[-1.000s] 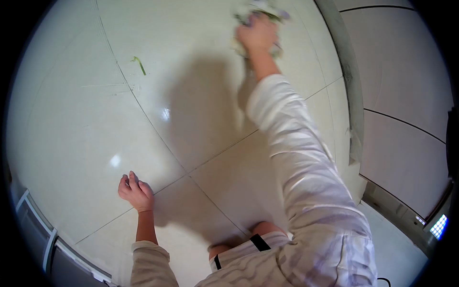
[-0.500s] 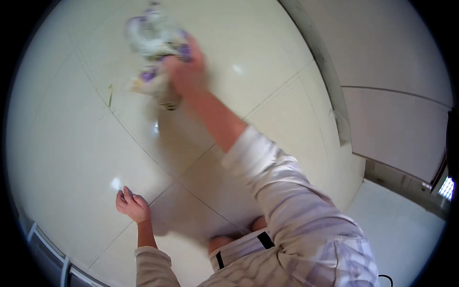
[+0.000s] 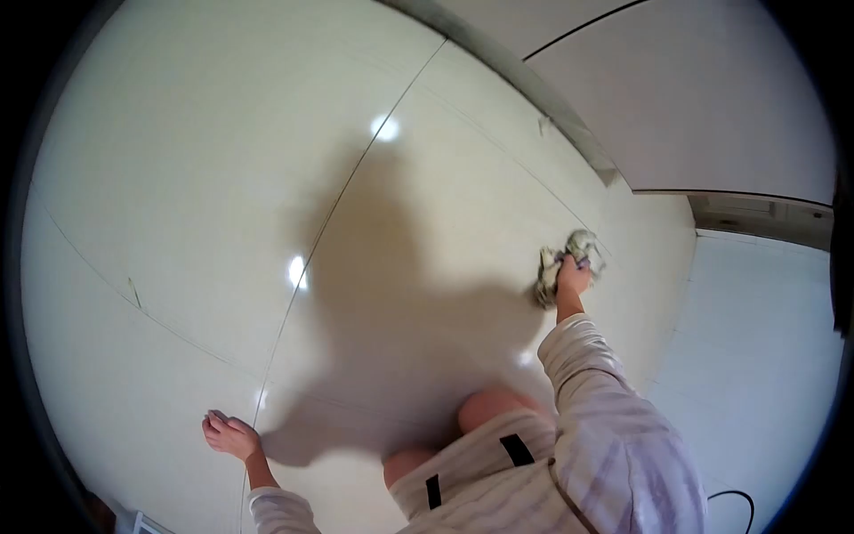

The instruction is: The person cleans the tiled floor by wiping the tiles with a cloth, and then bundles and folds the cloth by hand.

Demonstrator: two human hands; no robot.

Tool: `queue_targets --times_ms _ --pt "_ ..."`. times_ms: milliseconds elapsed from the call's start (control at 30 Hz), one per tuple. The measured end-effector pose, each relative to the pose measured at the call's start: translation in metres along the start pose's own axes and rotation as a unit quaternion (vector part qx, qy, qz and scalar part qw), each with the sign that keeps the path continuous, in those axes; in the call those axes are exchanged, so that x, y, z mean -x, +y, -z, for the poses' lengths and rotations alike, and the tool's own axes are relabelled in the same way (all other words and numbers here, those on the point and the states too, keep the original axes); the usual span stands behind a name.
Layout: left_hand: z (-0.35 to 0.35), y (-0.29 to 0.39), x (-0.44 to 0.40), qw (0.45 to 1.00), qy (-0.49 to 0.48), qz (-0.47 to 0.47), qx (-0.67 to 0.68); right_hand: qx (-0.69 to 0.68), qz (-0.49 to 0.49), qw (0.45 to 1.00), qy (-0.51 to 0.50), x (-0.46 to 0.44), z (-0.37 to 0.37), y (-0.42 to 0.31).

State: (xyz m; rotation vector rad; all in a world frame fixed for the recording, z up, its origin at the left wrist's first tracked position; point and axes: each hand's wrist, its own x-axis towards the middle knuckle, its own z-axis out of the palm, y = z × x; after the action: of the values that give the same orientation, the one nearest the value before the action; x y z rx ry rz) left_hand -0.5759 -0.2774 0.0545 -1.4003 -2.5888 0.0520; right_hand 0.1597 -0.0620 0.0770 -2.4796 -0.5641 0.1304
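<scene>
My right hand [image 3: 574, 278] is closed on a crumpled rag [image 3: 549, 278], pale and greyish with a purple patch. The rag is bunched on both sides of the fingers and rests on the glossy tiled floor [image 3: 480, 214], out to my right near the cabinet base. Far from it, at the lower left, my left hand [image 3: 229, 436] hovers over the tiles. Its fingers are loosely curled in, and nothing shows in them.
Pale cabinet fronts [image 3: 685, 107] with a recessed base run along the upper right. A thin green scrap [image 3: 134, 292] lies on the floor at the left. A white surface [image 3: 747, 329] is at the right, with a dark cable [image 3: 743, 500] below. My shadow falls across the tiles.
My right hand has swept the rag from the upper middle to the right, closer to me. The view has turned right. My left hand stays low at the left, its fingers more curled.
</scene>
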Motion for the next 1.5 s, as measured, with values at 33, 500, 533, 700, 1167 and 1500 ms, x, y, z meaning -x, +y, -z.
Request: queue_targets --times_ms 33,500,533,700,1167,1500 --pt "0.012 0.017 -0.007 0.997 -0.040 0.002 -0.064 0.160 -0.030 0.986 -0.028 -0.021 -0.004 0.000" --pt "0.015 0.241 -0.172 0.947 -0.028 -0.250 0.198 0.217 0.144 0.964 -0.052 -0.069 -0.176 -0.231" --pt "0.018 0.239 -0.168 0.948 -0.038 -0.244 0.200 0.219 0.182 0.957 -0.050 -0.052 -0.192 -0.259" --pt "0.019 0.230 -0.170 0.954 -0.055 -0.228 0.188 0.169 0.393 0.897 -0.108 0.070 -0.279 -0.416" --pt "0.044 0.244 -0.149 0.942 -0.109 -0.229 0.221 0.022 0.737 0.626 -0.253 0.351 -0.321 -0.519" --pt "0.054 0.246 -0.145 0.921 -0.114 -0.215 0.305 0.071 0.769 0.599 -0.212 0.340 -0.316 -0.521"
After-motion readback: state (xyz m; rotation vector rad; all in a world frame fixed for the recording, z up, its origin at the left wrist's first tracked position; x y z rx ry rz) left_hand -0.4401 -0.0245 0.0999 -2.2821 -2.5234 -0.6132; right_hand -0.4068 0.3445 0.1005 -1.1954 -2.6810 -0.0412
